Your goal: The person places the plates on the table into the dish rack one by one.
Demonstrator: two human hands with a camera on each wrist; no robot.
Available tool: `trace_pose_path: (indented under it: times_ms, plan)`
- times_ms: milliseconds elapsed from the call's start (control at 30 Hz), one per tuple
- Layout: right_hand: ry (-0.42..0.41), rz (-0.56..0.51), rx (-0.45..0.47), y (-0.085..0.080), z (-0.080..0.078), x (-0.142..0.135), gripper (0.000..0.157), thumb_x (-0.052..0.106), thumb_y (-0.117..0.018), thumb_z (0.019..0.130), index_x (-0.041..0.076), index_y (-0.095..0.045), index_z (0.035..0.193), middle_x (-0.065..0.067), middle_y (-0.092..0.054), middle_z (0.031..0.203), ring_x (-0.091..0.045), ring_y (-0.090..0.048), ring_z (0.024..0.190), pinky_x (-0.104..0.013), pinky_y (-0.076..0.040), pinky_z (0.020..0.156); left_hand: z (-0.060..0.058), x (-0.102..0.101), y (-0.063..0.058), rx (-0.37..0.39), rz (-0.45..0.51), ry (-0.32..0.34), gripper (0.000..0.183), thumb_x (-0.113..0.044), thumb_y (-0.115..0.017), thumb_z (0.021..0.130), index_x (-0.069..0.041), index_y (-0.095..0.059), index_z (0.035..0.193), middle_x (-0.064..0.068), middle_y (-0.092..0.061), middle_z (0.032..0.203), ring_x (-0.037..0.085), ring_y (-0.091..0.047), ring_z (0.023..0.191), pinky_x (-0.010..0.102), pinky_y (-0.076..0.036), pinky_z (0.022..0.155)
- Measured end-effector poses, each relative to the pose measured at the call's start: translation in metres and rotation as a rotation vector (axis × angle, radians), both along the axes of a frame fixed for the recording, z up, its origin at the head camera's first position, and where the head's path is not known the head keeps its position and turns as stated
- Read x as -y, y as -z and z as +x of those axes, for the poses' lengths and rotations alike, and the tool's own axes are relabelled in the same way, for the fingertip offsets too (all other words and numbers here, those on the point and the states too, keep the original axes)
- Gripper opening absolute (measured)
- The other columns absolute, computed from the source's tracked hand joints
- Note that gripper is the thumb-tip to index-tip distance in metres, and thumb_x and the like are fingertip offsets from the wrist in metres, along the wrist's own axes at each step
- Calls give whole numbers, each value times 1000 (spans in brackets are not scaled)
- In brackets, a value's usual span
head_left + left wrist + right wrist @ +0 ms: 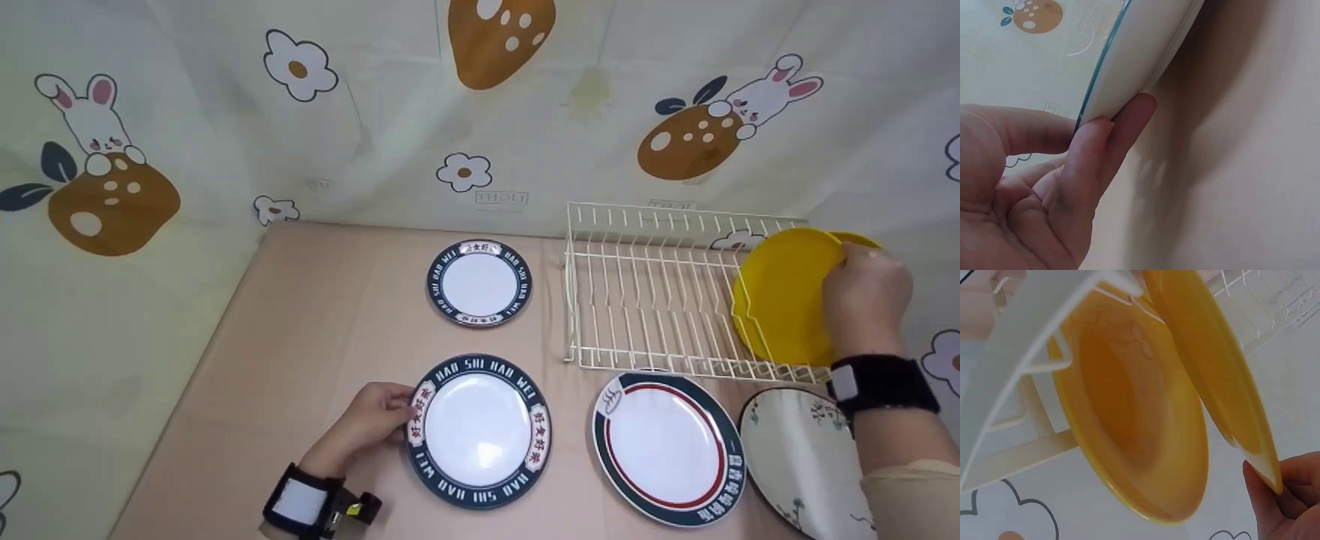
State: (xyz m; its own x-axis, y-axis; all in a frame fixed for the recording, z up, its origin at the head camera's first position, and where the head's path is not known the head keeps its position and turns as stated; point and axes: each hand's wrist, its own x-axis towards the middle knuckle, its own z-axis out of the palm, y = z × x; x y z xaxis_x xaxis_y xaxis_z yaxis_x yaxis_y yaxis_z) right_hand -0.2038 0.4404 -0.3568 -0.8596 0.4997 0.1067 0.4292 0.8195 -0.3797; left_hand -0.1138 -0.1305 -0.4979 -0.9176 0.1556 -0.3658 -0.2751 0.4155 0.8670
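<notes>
My left hand (375, 416) pinches the left rim of a white plate with a dark lettered border (477, 431). In the left wrist view, thumb and fingers grip that plate's edge (1134, 62), which is tilted up from the tabletop. At the right, my right hand (866, 296) holds the edge of a yellow plate (787, 300) standing at the right end of the white wire dish rack (571, 300). Behind it is a second yellow plate (1134, 410), upright and apart from the held one at the lower edge in the right wrist view.
A smaller dark-bordered plate (480, 284) lies behind the left-hand plate. In front of the rack lie a plate with a red ring (664, 446) and a pale plate with a floral pattern (802, 457). A printed cloth (375, 150) hangs behind the table (322, 315).
</notes>
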Motion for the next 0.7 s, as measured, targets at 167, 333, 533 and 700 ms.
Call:
trace_pose_path:
  times_ms: [167, 333, 533, 700]
  plan:
    - [-3, 15, -10, 1, 0, 1, 42, 2, -24, 98, -6, -48, 132, -34, -48, 129, -45, -46, 110, -58, -43, 98, 0, 0, 0, 2, 16, -2, 37, -1, -61, 84, 11, -57, 119, 15, -72, 90, 16, -66, 70, 29, -57, 61]
    - [26, -27, 18, 3, 3, -1, 44, 1, -25, 97, -3, -42, 138, -35, -44, 131, -46, -44, 110, -61, -44, 94, 1, 1, 2, 20, 21, -14, 38, 0, -60, 85, 12, -55, 121, 14, -71, 87, 16, -66, 69, 29, -58, 61]
    - [0, -102, 57, 4, 9, -6, 49, 1, -30, 96, -4, -27, 145, -37, -33, 139, -49, -39, 116, -65, -37, 99, 1, -1, 7, 49, 52, -40, 38, 1, -58, 86, 12, -53, 123, 16, -70, 92, 17, -67, 70, 30, -58, 61]
    - [-9, -104, 51, 5, 10, -8, 55, 1, -32, 95, -1, -16, 148, -34, -24, 147, -51, -35, 126, -62, -31, 104, 3, -1, 10, 53, 70, -49, 37, 0, -57, 88, 12, -53, 123, 17, -71, 94, 17, -68, 71, 30, -58, 62]
